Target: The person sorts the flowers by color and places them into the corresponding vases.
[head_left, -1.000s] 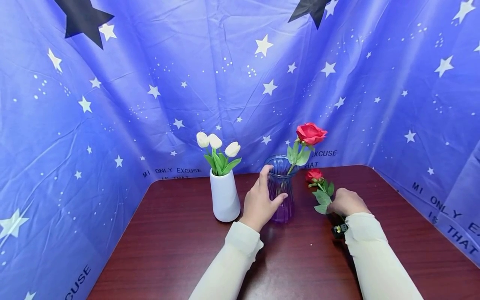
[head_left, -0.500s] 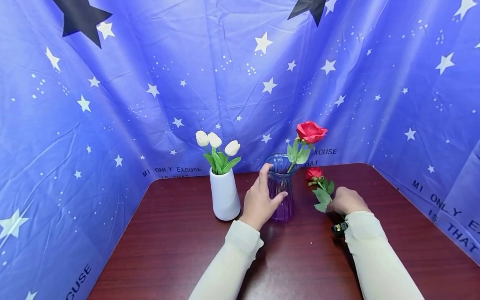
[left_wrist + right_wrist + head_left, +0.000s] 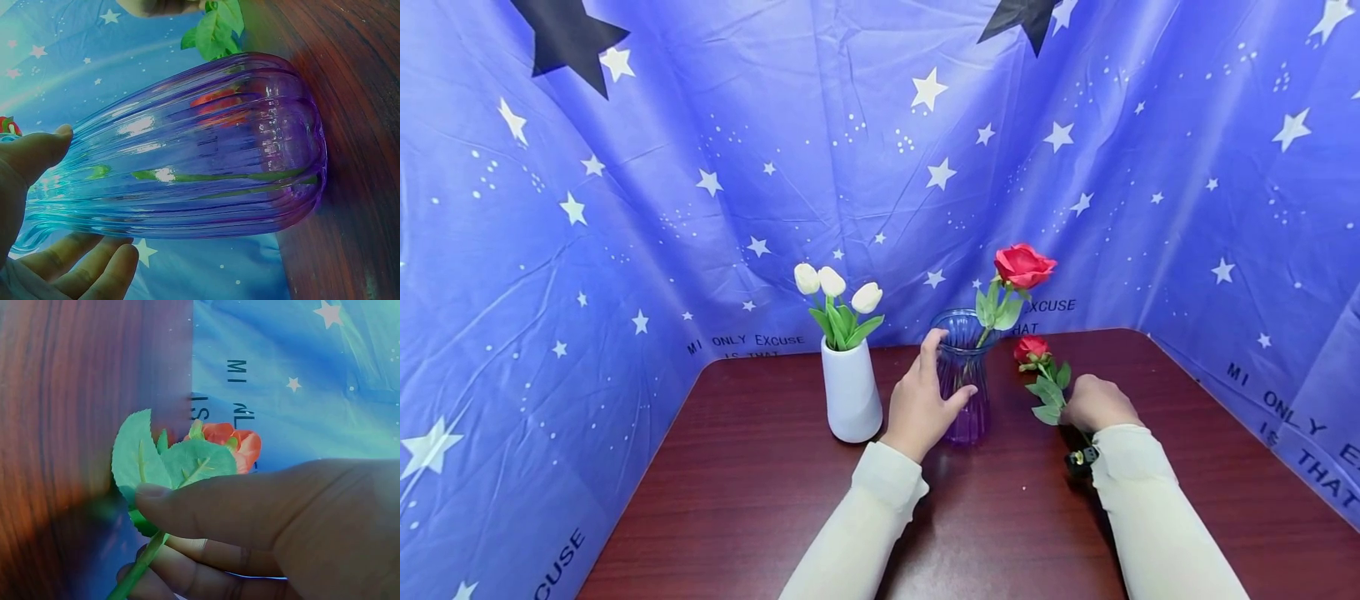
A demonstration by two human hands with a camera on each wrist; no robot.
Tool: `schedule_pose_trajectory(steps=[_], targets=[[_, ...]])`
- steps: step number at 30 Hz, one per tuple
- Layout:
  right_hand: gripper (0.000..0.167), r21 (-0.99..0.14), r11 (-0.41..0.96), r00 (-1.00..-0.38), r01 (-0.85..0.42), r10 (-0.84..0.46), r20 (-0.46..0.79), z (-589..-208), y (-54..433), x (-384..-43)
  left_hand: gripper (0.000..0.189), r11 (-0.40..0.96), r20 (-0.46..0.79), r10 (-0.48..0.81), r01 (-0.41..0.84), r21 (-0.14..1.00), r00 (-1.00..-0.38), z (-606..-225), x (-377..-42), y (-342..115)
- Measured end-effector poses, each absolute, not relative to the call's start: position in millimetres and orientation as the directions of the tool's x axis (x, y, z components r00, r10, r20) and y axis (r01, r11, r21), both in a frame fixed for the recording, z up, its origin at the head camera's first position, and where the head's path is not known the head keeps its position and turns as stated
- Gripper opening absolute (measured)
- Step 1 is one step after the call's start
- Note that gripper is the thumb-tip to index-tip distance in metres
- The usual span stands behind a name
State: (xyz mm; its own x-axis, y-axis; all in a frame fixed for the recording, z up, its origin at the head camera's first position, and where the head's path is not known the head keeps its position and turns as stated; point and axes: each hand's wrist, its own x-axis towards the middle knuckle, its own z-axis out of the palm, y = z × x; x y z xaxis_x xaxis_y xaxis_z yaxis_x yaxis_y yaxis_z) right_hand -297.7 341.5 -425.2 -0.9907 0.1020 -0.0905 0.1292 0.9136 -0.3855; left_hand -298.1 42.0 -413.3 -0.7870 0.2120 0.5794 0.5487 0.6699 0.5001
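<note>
A ribbed glass vase (image 3: 967, 427), blue at the top and purple below, stands upright on the table right of centre. One red rose (image 3: 1024, 267) leans to the right out of its mouth; through the glass in the left wrist view runs its green stem (image 3: 206, 177). My left hand (image 3: 919, 408) holds the vase near its neck, thumb on one side and fingers on the other. To the right, my right hand (image 3: 1099, 404) pinches the stem (image 3: 145, 561) of a second, smaller-looking red rose (image 3: 1032, 350), just below the leaves, low over the table.
Left of my left hand stands a white vase (image 3: 852, 396) with three white tulips (image 3: 831, 282). A blue star-printed cloth (image 3: 820, 183) hangs behind and beside the dark red wooden table (image 3: 737, 500). A small black device (image 3: 1080, 461) sits at my right wrist.
</note>
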Motion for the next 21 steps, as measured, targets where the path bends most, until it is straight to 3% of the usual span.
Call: schedule_pose_trajectory(steps=[11, 21], targets=[[0.026, -0.377, 0.917, -0.991, 0.131, 0.117, -0.059, -419, 340, -297, 0.097, 0.674, 0.577, 0.209, 0.544, 0.5, -0.79, -415, -299, 41], [0.031, -0.381, 0.922, -0.995, 0.063, 0.088, 0.049, -404, 338, -290, 0.096, 0.679, 0.574, 0.211, 0.541, 0.496, -0.791, -413, -298, 42]])
